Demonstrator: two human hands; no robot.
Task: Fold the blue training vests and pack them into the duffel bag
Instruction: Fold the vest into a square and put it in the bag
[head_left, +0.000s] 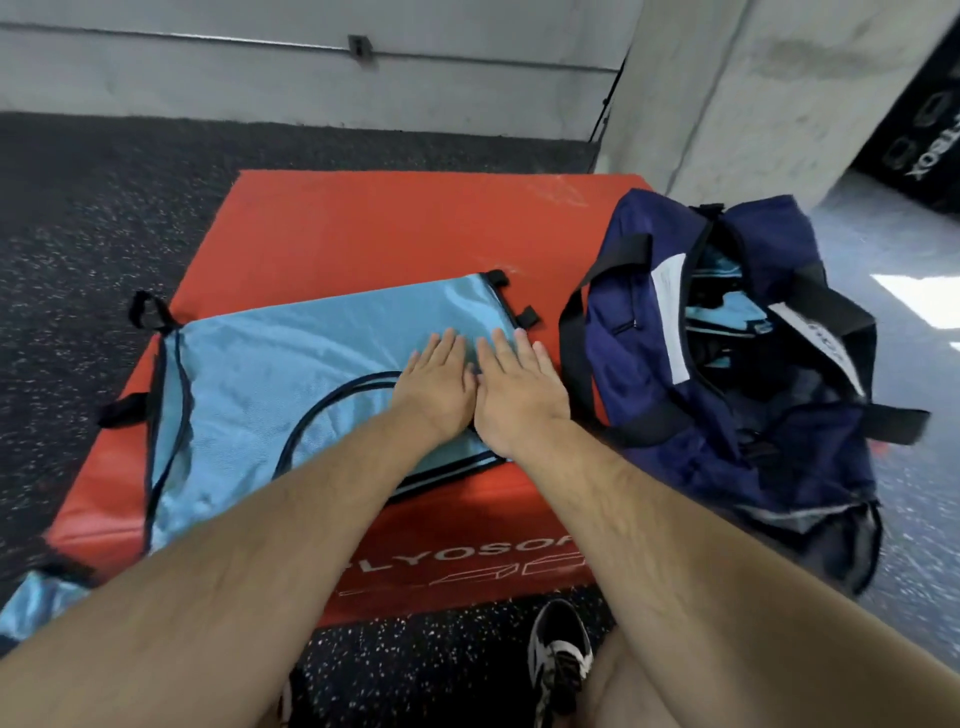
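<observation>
We note left grip (439, 371) and right grip (519, 384) both released, palms flat on blue vest (260, 374) near right edge of red mat (389, 228); duffel bag (727, 415) open beside

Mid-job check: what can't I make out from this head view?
1. Head view: how many vests lie inside the duffel bag; its dark opening shows only blue scraps.
2. The vest's near right part, under the left hand and right hand.
3. Blue cloth at lower left, cut by the frame edge.
</observation>
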